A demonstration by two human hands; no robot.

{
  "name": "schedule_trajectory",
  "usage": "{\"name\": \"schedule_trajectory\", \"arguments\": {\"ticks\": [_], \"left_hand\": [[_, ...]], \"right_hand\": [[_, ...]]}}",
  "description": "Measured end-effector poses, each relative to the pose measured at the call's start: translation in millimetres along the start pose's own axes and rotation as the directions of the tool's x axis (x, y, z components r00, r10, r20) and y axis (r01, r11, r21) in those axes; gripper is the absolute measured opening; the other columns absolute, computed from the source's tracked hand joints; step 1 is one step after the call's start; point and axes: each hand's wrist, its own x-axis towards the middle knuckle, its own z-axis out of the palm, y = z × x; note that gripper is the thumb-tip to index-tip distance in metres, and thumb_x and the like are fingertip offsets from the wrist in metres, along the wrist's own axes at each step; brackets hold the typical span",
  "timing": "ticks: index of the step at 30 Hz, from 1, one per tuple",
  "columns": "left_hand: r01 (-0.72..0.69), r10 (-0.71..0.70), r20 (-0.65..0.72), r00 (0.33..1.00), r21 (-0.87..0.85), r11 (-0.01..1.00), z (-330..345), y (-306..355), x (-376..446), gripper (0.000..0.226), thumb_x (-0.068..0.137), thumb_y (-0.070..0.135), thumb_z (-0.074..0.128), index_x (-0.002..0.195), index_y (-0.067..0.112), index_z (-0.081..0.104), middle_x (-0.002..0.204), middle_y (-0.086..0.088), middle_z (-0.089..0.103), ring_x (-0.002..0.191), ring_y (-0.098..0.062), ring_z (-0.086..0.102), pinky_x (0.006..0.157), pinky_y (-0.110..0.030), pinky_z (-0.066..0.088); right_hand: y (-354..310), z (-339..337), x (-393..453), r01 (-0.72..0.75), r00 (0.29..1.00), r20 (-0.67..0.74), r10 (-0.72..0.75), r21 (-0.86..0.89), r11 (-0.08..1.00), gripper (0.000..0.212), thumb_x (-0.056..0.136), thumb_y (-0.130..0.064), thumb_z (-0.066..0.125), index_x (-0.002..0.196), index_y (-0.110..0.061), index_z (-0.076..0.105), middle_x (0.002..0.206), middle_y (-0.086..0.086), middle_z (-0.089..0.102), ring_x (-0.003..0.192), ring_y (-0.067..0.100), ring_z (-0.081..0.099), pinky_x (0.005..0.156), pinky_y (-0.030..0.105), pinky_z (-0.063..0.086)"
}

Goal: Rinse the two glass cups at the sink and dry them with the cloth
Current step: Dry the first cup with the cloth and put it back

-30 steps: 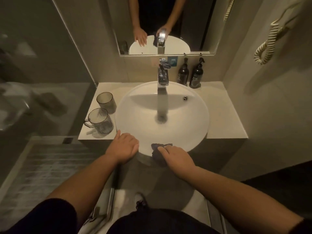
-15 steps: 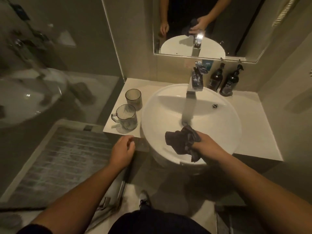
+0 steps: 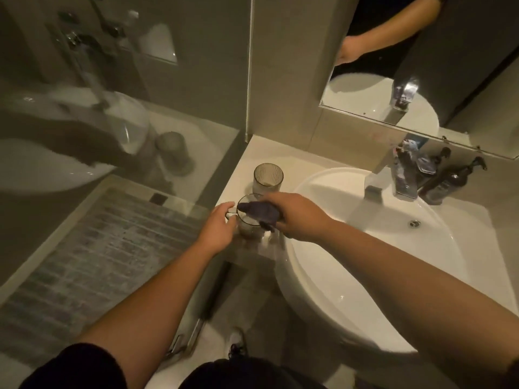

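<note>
The left hand (image 3: pixel 217 230) grips the handle side of the near cup (image 3: pixel 248 223), fingers curled round it. The right hand (image 3: pixel 295 216) pinches the dark cloth (image 3: pixel 261 211) and holds it over the cup's rim, with part of the cloth at the mouth. The near cup stands upright on the counter (image 3: pixel 247 164), just left of the basin (image 3: pixel 365 262). The far cup (image 3: pixel 268 178) stands upright on the same counter, behind the near cup and left of the basin, untouched. The tap (image 3: pixel 404 175) sits at the basin's back rim; a stream of water falls from it into the bowl. Two dark pump bottles (image 3: pixel 443 183) stand right of the tap. A mirror (image 3: pixel 379 94) hangs on the wall above the basin. A glass partition (image 3: pixel 126 108) stands left of the counter, with tiled floor (image 3: pixel 98 262) beyond it.
</note>
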Motion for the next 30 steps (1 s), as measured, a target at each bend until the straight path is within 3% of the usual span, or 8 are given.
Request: {"name": "schedule_trajectory", "arguments": {"ticks": [5,10,13,16,19,26,28,30], "left_hand": [[-0.003,0.004,0.009,1.0,-0.14,0.99,-6,-12,10,0.018,0.099,0.006,0.055,0.112,0.0,0.066,0.106,-0.01,0.066,0.102,-0.024,0.06,0.093,-0.033,0.047],[-0.071,0.079,0.068,0.995,-0.112,0.991,-12,-15,16,0.013,0.099,0.008,0.057,0.105,0.0,0.065,0.096,-0.004,0.062,0.091,-0.017,0.056,0.071,-0.017,0.04],[-0.091,0.1,0.081,0.992,-0.107,0.99,-13,-14,16,0.013,0.099,0.007,0.056,0.105,-0.001,0.064,0.096,-0.004,0.061,0.091,-0.017,0.055,0.072,-0.005,0.039],[-0.098,0.107,0.09,0.99,-0.096,0.991,-14,-12,17,0.007,0.098,0.005,0.055,0.099,0.006,0.062,0.093,-0.004,0.06,0.089,-0.019,0.054,0.069,-0.01,0.038],[-0.055,0.065,0.102,0.993,-0.102,0.993,-15,-8,16,0.008,0.098,0.005,0.056,0.092,0.01,0.059,0.09,-0.003,0.06,0.087,-0.018,0.054,0.067,-0.012,0.04],[-0.099,0.102,-0.003,0.995,-0.283,0.954,-31,49,-18,0.007,0.095,0.014,0.063,0.088,0.017,0.063,0.084,0.006,0.063,0.075,0.008,0.058,0.072,-0.009,0.044],[0.035,-0.044,-0.005,0.999,-0.513,0.858,-39,73,-28,0.019,0.094,0.04,0.059,0.096,0.021,0.064,0.098,0.001,0.066,0.098,-0.002,0.063,0.082,-0.024,0.05],[0.326,-0.164,0.295,0.941,-0.672,0.664,-39,93,-36,0.049,0.098,0.062,0.038,0.115,0.025,0.064,0.123,-0.003,0.068,0.12,-0.025,0.062,0.088,-0.044,0.052]], "right_hand": [[10,23,39,0.235,0.936,0.33,-0.122,-0.329,0.915,0.044,0.081,-0.03,0.069,0.122,-0.02,0.057,0.109,0.004,0.062,0.096,0.025,0.059,0.08,0.037,0.051],[3,29,55,0.272,0.877,0.472,-0.089,-0.336,0.902,0.046,0.08,-0.043,0.067,0.115,-0.017,0.052,0.104,0.005,0.06,0.09,0.025,0.056,0.081,0.035,0.049],[0,33,62,0.195,0.854,0.52,-0.014,-0.296,0.935,0.061,0.078,-0.066,0.062,0.116,-0.021,0.05,0.102,0.001,0.062,0.088,0.023,0.059,0.085,0.037,0.051],[-2,41,63,0.176,0.871,0.491,0.024,-0.358,0.917,0.059,0.083,-0.065,0.056,0.118,-0.018,0.049,0.101,0.005,0.064,0.09,0.027,0.061,0.082,0.038,0.051],[2,47,61,0.213,0.907,0.421,-0.002,-0.455,0.865,0.037,0.093,-0.046,0.054,0.115,-0.016,0.05,0.089,0.006,0.059,0.081,0.029,0.06,0.07,0.035,0.047],[4,6,13,0.158,0.965,0.24,-0.108,-0.201,0.967,0.036,0.085,-0.029,0.065,0.116,-0.015,0.053,0.092,0.008,0.067,0.078,0.025,0.059,0.067,0.029,0.042],[-1,-23,-12,0.209,0.972,0.147,-0.185,-0.175,0.962,0.036,0.083,-0.03,0.066,0.116,-0.019,0.055,0.092,0.003,0.067,0.074,0.021,0.054,0.065,0.024,0.034],[-7,-49,-34,0.328,0.944,0.078,-0.319,-0.304,0.894,0.03,0.081,-0.034,0.065,0.108,-0.023,0.058,0.09,0.0,0.067,0.076,0.023,0.058,0.063,0.022,0.032]]}}
